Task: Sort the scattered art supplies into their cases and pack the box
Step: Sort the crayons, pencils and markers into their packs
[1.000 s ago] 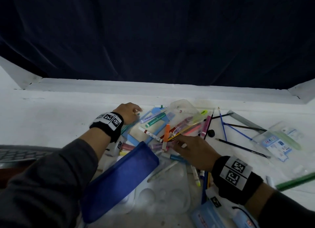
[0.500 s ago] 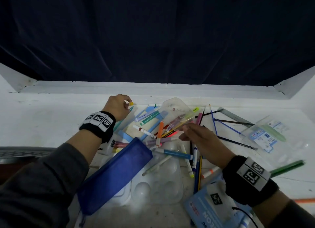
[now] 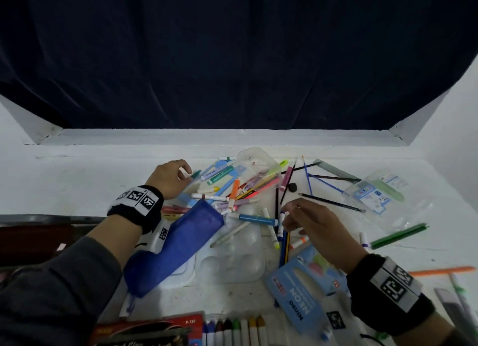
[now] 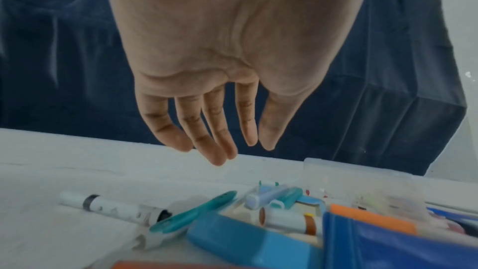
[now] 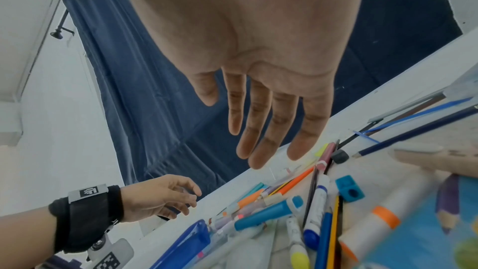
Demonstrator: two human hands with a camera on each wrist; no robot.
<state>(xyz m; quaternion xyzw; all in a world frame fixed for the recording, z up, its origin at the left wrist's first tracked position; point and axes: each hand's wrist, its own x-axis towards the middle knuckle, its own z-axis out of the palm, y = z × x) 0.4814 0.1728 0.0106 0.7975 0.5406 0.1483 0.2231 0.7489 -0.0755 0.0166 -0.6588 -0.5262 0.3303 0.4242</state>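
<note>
dark blue curtain (image 3: 232, 61) behind | white table (image 3: 77, 180) | white wall (image 5: 51, 130) left

Deep blue pencil case (image 3: 173, 244), plain. Light blue box (image 3: 297, 291) with pale pastel shapes and a white word. Orange marker (image 3: 233, 190); teal marker (image 3: 219, 175); blue marker (image 3: 257, 219). Clear plastic case (image 3: 258, 169) showing orange, yellow and pink sticks. Black wristbands (image 3: 137, 208) with white, black-patterned squares. Dark navy curtain (image 3: 232, 55). Red, perhaps printed, box (image 3: 147, 327) at the blurred bottom edge.
</note>
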